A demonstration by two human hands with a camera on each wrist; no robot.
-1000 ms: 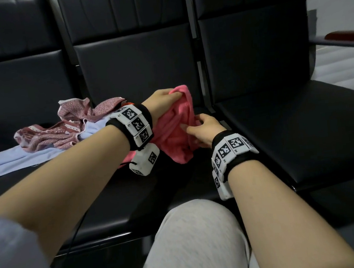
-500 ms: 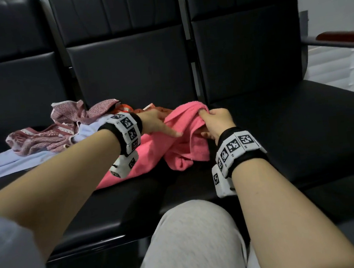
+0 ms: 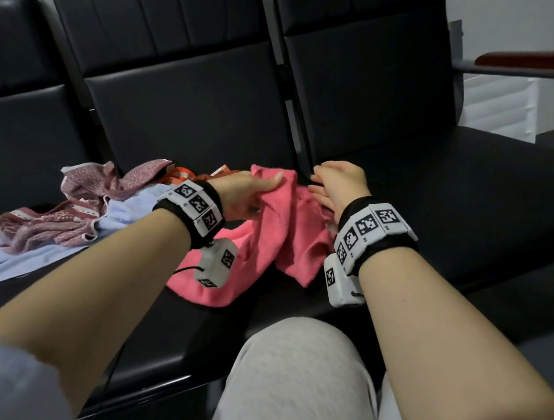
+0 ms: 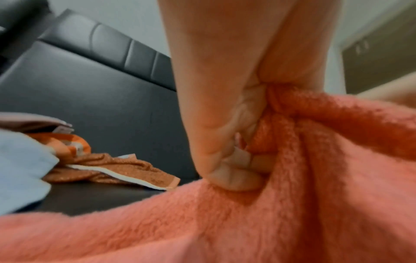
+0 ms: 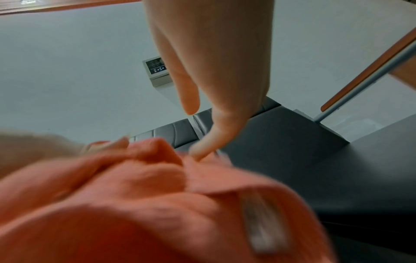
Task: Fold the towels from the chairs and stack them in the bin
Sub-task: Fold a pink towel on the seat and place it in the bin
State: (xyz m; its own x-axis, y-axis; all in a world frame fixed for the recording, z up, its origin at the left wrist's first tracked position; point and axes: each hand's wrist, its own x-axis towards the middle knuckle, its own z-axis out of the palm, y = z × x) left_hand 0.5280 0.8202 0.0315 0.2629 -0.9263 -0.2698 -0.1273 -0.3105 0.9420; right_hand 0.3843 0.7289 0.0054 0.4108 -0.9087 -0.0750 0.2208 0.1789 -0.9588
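A pink towel (image 3: 271, 237) lies crumpled across the front of the middle black chair seat (image 3: 165, 331). My left hand (image 3: 260, 191) grips a bunched fold at its top; in the left wrist view the fingers (image 4: 234, 178) curl round the fluffy pink towel (image 4: 315, 195). My right hand (image 3: 324, 187) hovers at the towel's right edge with its fingers straight. One fingertip (image 5: 198, 154) touches the pink towel (image 5: 135, 195), and nothing is pinched. No bin is in view.
A maroon patterned towel (image 3: 74, 210), a light blue cloth (image 3: 34, 256) and an orange towel (image 3: 183, 175) lie piled on the seats to the left. The right chair seat (image 3: 455, 198) is bare, with a wooden armrest (image 3: 526, 60) beyond. My grey-clad knee (image 3: 296, 378) is below.
The pink towel came down from held up in the air onto the seat. My right hand let go of it and opened; the left hand still grips it.
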